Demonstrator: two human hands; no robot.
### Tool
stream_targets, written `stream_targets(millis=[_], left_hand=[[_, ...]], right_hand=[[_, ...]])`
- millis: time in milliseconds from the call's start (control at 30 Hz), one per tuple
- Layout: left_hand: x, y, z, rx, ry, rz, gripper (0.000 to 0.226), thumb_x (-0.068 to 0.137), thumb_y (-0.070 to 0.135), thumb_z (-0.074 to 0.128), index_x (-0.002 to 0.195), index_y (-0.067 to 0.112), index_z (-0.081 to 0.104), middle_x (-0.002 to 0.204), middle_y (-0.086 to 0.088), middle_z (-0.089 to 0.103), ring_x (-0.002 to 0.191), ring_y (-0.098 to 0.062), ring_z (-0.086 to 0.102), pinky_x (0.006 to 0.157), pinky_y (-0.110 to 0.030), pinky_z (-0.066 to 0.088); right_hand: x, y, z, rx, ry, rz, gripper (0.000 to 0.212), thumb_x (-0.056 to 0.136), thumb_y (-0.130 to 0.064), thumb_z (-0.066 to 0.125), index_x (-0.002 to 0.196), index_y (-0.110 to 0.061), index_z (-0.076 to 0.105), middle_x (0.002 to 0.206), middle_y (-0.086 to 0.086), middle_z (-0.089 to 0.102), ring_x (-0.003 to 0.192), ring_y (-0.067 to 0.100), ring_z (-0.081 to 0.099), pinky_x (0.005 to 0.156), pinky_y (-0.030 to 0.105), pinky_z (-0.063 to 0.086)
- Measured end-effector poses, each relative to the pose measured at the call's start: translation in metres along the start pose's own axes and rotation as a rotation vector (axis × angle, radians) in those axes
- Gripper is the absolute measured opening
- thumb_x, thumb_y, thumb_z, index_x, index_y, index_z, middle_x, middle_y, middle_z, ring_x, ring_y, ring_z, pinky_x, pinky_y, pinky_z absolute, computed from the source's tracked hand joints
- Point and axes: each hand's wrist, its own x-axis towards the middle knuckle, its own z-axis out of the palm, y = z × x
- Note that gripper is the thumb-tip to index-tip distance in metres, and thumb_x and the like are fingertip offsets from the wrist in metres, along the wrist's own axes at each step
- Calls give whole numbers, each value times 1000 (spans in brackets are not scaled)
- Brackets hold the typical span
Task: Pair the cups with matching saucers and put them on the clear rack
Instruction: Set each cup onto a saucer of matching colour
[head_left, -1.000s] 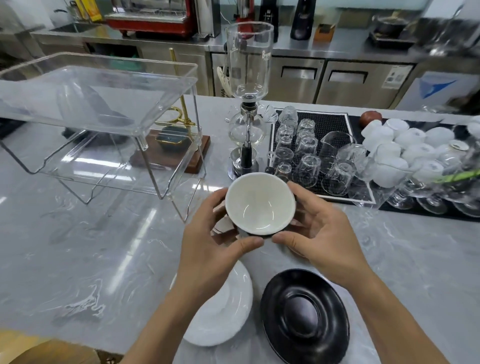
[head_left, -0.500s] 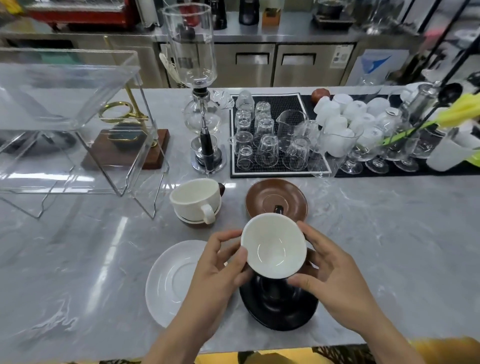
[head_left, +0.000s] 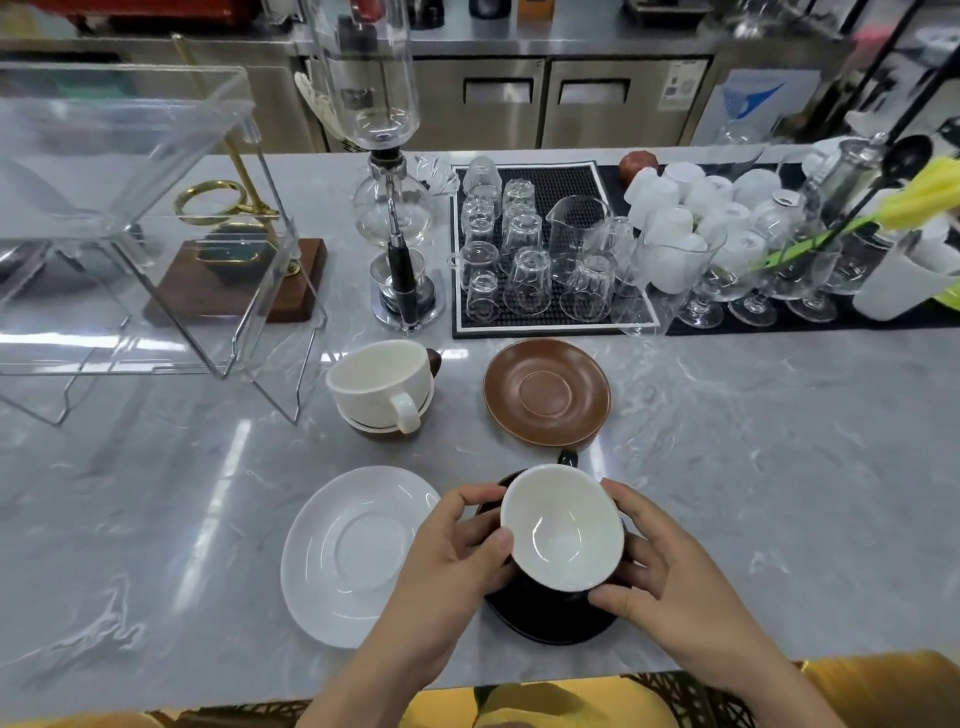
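Both my hands hold a black cup with a white inside (head_left: 563, 527) over the black saucer (head_left: 550, 618) near the counter's front edge. My left hand (head_left: 457, 545) grips its left side, my right hand (head_left: 660, 561) its right side. Whether the cup touches the saucer is hidden. An empty white saucer (head_left: 353, 556) lies just to the left. A white cup (head_left: 382, 382) is nested in a brown cup behind it. An empty brown saucer (head_left: 546, 397) lies right of that. The clear rack (head_left: 119, 218) stands at the back left.
A glass siphon brewer (head_left: 384, 171) stands behind the cups. A black mat (head_left: 545, 182) carries several upturned glasses, with white cups and stemmed glasses further right. A wooden stand with a brass ring (head_left: 234, 280) sits behind the rack.
The black cup has come down from in front of the rack to the black saucer, still held in both hands. The camera tilted down and right.
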Motion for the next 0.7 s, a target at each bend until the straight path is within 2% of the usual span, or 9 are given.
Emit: stream_targets(millis=[133, 267, 367, 433, 533, 600, 700], left_hand=[[1, -3, 2, 57, 6, -9, 32, 98, -3, 59, 119, 21, 65, 112, -8, 79, 104, -22, 74, 82, -31, 61], [1, -3, 0, 115, 15, 0, 38, 98, -5, 58, 120, 25, 68, 111, -6, 80, 96, -16, 73, 76, -25, 58], [0, -3, -2, 158, 23, -5, 44, 97, -5, 59, 120, 31, 70, 111, -4, 80, 94, -11, 73, 74, -21, 56], [-1, -3, -4, 164, 36, -8, 45, 97, -5, 60, 120, 32, 70, 111, -4, 80, 94, -11, 73, 74, -21, 56], [-1, -4, -3, 167, 49, -10, 45, 97, -5, 60, 120, 32, 71, 111, -3, 80, 96, -14, 74, 75, -23, 57], [-1, -4, -2, 168, 64, -13, 45, 97, -5, 60, 119, 32, 71, 110, -2, 80, 99, -15, 75, 76, -24, 58], [-2, -4, 0, 164, 74, -14, 45, 97, -6, 60, 118, 32, 71, 110, -1, 80, 99, -14, 75, 75, -23, 58]], right_hand=[[-1, 2, -4, -57, -10, 36, 87, 65, -13, 82, 122, -71, 49, 132, -25, 63, 121, 3, 63, 88, 14, 55], [-1, 1, -7, -87, -25, 60, 85, 64, -19, 83, 123, -70, 49, 129, -25, 64, 120, 3, 65, 87, 12, 54], [-1, -1, -7, -110, -47, 81, 89, 62, -23, 85, 133, -61, 46, 129, -30, 62, 122, -3, 61, 90, 9, 52], [-1, -2, -7, -129, -60, 93, 92, 64, -22, 85, 140, -50, 43, 129, -31, 62, 123, -5, 60, 91, 9, 52], [0, -2, -9, -146, -63, 114, 93, 69, -11, 86, 145, -43, 42, 131, -19, 65, 123, -3, 60, 94, 12, 53], [1, -2, -11, -169, -67, 117, 93, 71, -8, 85, 146, -42, 41, 134, -17, 62, 124, -3, 59, 97, 13, 52], [2, -1, -13, -188, -70, 108, 92, 69, -16, 86, 144, -46, 42, 133, -19, 62, 124, -4, 59, 99, 15, 52]])
